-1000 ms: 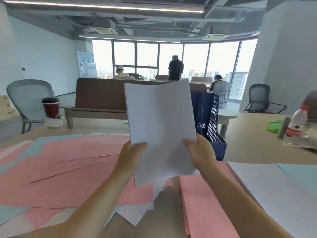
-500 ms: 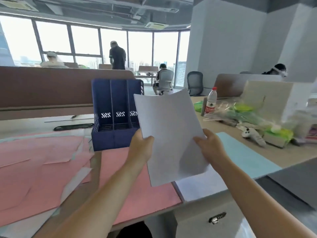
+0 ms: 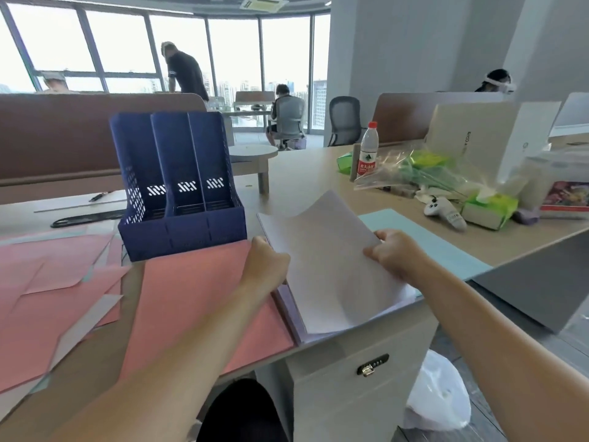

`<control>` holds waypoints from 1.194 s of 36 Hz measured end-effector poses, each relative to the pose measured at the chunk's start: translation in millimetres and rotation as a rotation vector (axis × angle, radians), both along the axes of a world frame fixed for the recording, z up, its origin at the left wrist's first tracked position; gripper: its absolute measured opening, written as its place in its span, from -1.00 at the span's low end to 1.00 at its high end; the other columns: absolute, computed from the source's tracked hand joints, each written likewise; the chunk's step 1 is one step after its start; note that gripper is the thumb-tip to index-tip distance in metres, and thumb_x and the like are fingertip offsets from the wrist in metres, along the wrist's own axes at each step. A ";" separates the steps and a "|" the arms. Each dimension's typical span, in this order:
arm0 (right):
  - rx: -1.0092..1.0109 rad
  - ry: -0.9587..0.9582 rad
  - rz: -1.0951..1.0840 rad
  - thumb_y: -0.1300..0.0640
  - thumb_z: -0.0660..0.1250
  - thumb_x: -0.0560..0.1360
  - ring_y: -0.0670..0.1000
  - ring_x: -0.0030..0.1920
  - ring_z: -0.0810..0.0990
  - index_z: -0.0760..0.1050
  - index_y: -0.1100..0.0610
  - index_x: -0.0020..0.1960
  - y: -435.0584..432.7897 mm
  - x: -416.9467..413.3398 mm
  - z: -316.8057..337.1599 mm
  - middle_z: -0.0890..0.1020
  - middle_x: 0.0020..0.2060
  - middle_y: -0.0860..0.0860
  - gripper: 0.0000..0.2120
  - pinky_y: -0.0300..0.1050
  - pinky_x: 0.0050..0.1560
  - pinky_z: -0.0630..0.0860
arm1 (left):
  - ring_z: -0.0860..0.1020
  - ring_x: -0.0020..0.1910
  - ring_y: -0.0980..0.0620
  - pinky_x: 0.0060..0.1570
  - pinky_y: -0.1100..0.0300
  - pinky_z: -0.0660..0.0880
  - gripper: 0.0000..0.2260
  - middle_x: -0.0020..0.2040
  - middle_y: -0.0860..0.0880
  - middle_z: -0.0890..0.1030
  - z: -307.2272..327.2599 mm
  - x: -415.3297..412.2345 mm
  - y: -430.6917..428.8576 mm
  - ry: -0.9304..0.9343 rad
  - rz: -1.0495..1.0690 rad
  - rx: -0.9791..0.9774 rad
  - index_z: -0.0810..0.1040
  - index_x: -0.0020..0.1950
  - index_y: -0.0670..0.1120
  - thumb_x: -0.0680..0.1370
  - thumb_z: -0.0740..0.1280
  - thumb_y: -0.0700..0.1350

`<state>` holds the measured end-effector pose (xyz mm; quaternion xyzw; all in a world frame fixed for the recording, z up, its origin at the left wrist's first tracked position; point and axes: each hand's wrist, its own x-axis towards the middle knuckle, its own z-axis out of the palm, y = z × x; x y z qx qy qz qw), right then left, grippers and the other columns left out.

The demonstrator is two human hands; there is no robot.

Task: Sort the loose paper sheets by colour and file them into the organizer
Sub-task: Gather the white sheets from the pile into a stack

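My left hand (image 3: 266,263) and my right hand (image 3: 393,250) grip the two side edges of a bundle of white sheets (image 3: 325,260). The bundle lies low over a white stack (image 3: 294,317) at the desk's front edge, its far end curling up. A neat pink stack (image 3: 197,291) lies just left of it. A light-blue stack (image 3: 439,247) lies to the right. The dark blue organizer (image 3: 178,186) with three upright slots stands behind the pink stack; its slots look empty. Loose pink sheets (image 3: 47,282), mixed with a few white and blue ones, cover the desk's left side.
A water bottle (image 3: 368,151), plastic bags, a tissue pack (image 3: 489,208), a white controller (image 3: 444,212) and a white box (image 3: 484,138) crowd the right rear of the desk. A drawer cabinet (image 3: 357,374) stands under the desk. People sit and stand at far desks.
The white bundle went from upright in front of me down and to the right, onto the white stack. My view swung right and down with it.
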<state>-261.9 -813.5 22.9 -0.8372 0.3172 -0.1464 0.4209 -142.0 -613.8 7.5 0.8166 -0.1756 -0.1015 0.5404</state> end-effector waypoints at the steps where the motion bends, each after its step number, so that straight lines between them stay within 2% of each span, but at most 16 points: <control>1: -0.016 0.017 0.008 0.29 0.33 0.51 0.12 -0.07 0.66 0.59 0.08 -0.01 -0.8 1.6 -1.4 0.68 -0.11 0.07 -0.85 -0.04 0.03 0.58 | 0.48 -0.31 0.06 -0.59 0.38 0.37 -0.80 -0.11 -0.10 0.52 -1.9 0.7 -0.1 -0.019 0.006 0.006 0.33 0.06 -0.16 0.49 0.23 -0.33; 4: -0.074 0.086 0.036 0.26 0.33 0.52 0.14 0.00 0.63 0.60 0.12 0.13 -2.4 7.4 -3.6 0.67 -0.05 0.09 -0.79 -0.05 0.07 0.54 | 0.45 -0.26 0.14 -0.41 0.26 0.36 -0.77 -0.12 -0.01 0.50 -7.0 5.0 0.5 -0.084 0.025 0.060 0.33 0.11 -0.14 0.49 0.26 -0.27; 6: -0.110 0.130 0.044 0.25 0.34 0.52 0.15 0.01 0.63 0.59 0.13 0.15 -2.4 10.0 -5.3 0.66 -0.04 0.10 -0.78 -0.05 0.07 0.53 | 0.43 -0.23 0.16 -0.34 0.27 0.34 -0.73 -0.14 0.05 0.46 -10.3 7.1 0.9 -0.110 0.015 0.115 0.32 0.17 -0.13 0.50 0.26 -0.24; 8: -0.153 0.165 0.039 0.24 0.35 0.52 0.16 0.03 0.62 0.59 0.13 0.17 -3.2 12.2 -8.2 0.66 0.00 0.12 -0.77 -0.05 0.09 0.53 | 0.41 -0.23 0.12 -0.32 0.30 0.30 -0.79 -0.19 0.09 0.38 -12.5 7.3 0.6 -0.134 0.013 0.161 0.32 0.09 -0.07 0.50 0.25 -0.25; 10: -0.194 0.194 0.033 0.22 0.37 0.52 0.17 0.07 0.60 0.56 0.14 0.21 -4.1 13.7 -10.7 0.64 0.07 0.14 -0.73 -0.04 0.12 0.50 | 0.44 -0.14 0.02 -0.27 0.23 0.36 -0.84 -0.09 0.02 0.42 -13.6 7.4 0.2 -0.146 0.021 0.197 0.31 -0.04 -0.04 0.49 0.25 -0.24; 11: -0.212 0.205 0.032 0.20 0.38 0.52 0.19 0.10 0.59 0.54 0.14 0.24 -5.0 14.6 -11.9 0.63 0.10 0.14 -0.71 -0.04 0.13 0.49 | 0.49 -0.09 -0.02 -0.23 0.18 0.41 -0.85 0.00 -0.03 0.44 -14.5 8.3 -0.3 -0.143 0.019 0.212 0.32 -0.02 -0.05 0.48 0.25 -0.22; 13: -0.242 0.214 0.033 0.17 0.40 0.52 0.20 0.14 0.57 0.52 0.14 0.28 -7.2 16.3 -13.7 0.62 0.15 0.14 -0.66 -0.02 0.15 0.48 | 0.55 -0.02 -0.10 -0.18 0.15 0.45 -0.75 0.15 -0.12 0.46 -16.1 9.7 -0.8 -0.130 0.011 0.232 0.38 0.15 -0.11 0.48 0.26 -0.19; 16: -0.288 0.224 0.030 0.15 0.41 0.52 0.20 0.18 0.56 0.49 0.13 0.33 -8.8 18.6 -14.7 0.60 0.21 0.14 -0.61 -0.01 0.15 0.47 | 0.55 0.05 -0.14 -0.06 0.13 0.48 -0.59 0.27 -0.17 0.43 -16.6 11.0 -0.9 -0.139 0.009 0.274 0.39 0.33 -0.17 0.49 0.27 -0.14; 19: -0.311 0.239 0.029 0.13 0.40 0.53 0.20 0.21 0.55 0.47 0.14 0.37 -9.3 19.9 -15.7 0.58 0.25 0.14 -0.58 0.00 0.18 0.46 | 0.54 0.09 -0.16 0.05 0.10 0.51 -0.59 0.30 -0.19 0.43 -17.2 11.2 -2.0 -0.143 -0.002 0.317 0.42 0.33 -0.20 0.51 0.26 -0.10; 26: -0.343 0.280 0.021 0.11 0.38 0.55 0.22 0.20 0.55 0.49 0.20 0.33 -8.2 21.6 -22.1 0.59 0.22 0.18 -0.62 0.01 0.19 0.46 | 0.52 0.16 -0.18 0.15 0.06 0.50 -0.61 0.30 -0.21 0.44 -17.7 11.4 -2.6 -0.155 -0.005 0.339 0.44 0.31 -0.22 0.52 0.23 -0.09; 30: -0.390 0.320 0.016 0.08 0.36 0.56 0.22 0.26 0.52 0.46 0.20 0.35 -6.9 22.4 -25.5 0.55 0.28 0.17 -0.60 0.03 0.25 0.45 | 0.51 0.16 -0.16 0.09 0.13 0.48 -0.63 0.28 -0.19 0.47 -18.5 12.3 -3.2 -0.166 -0.005 0.318 0.46 0.29 -0.20 0.52 0.23 -0.10; 33: -0.435 0.339 0.028 0.06 0.33 0.58 0.21 0.31 0.49 0.42 0.18 0.39 -5.9 23.5 -25.3 0.52 0.32 0.16 -0.58 0.04 0.29 0.43 | 0.51 0.17 -0.14 0.05 0.16 0.45 -0.58 0.32 -0.18 0.44 -19.0 12.7 -3.5 -0.173 -0.014 0.293 0.44 0.36 -0.18 0.52 0.23 -0.09; 38: -0.518 0.345 -0.009 -0.01 0.29 0.58 0.22 0.28 0.48 0.46 0.16 0.35 -2.8 24.7 -27.4 0.50 0.30 0.16 -0.60 0.04 0.23 0.45 | 0.49 0.20 -0.09 0.03 0.18 0.41 -0.59 0.34 -0.14 0.43 -18.9 10.8 -2.9 -0.197 -0.041 0.282 0.43 0.37 -0.15 0.54 0.23 -0.08; 43: -0.569 0.243 -0.049 -0.03 0.30 0.57 0.21 0.26 0.46 0.49 0.13 0.32 11.1 27.7 -24.3 0.49 0.24 0.17 -0.61 0.07 0.23 0.46 | 0.56 0.07 -0.12 -0.11 0.17 0.41 -0.63 0.28 -0.13 0.45 -15.8 7.5 0.4 -0.214 -0.068 0.254 0.46 0.33 -0.14 0.54 0.23 -0.08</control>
